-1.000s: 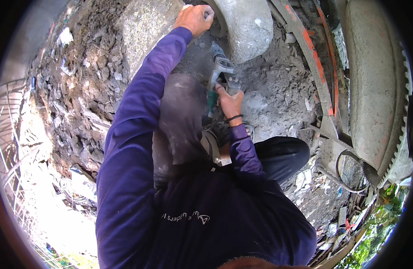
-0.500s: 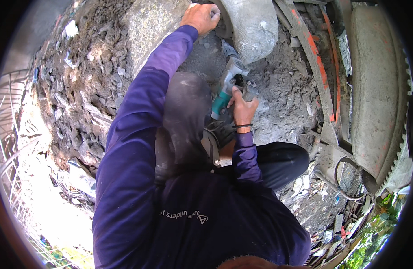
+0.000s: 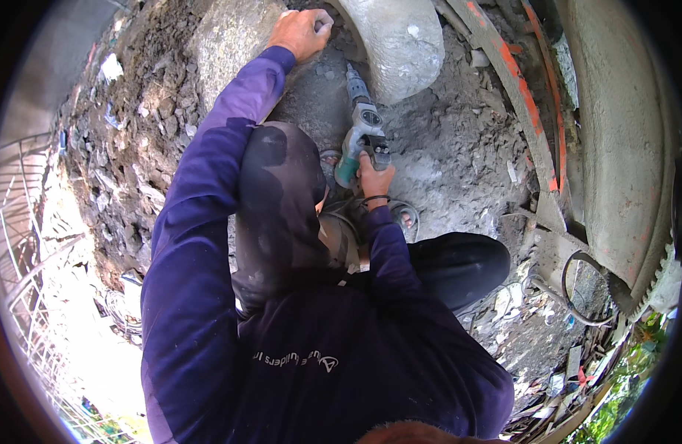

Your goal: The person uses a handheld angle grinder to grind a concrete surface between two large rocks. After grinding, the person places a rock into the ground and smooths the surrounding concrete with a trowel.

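My right hand (image 3: 376, 179) is wrapped round the rear handle of a grey and green rotary hammer (image 3: 353, 139). The tool slants away from me over the dusty ground, its narrow front end (image 3: 356, 85) close to a pale rounded concrete piece (image 3: 404, 55). A round dial shows on its upper side. Farther forward and left, my left hand (image 3: 302, 35) is closed, its fingers curled under, at the edge of a rough stone-like block (image 3: 233, 48). Whatever those fingers may hold is hidden.
Broken soil and rubble (image 3: 145, 140) lie on the left. A cable (image 3: 408, 214) loops behind the tool near my feet. To the right stand a rusty metal frame with orange paint (image 3: 515, 74), a large grey drum-like body with a toothed rim (image 3: 615, 148), and a metal ring (image 3: 570, 285).
The rotary hammer has turned in my right hand, bringing its dial into sight. Its front end has swung left and sits more in the open. My left hand stays by the block.
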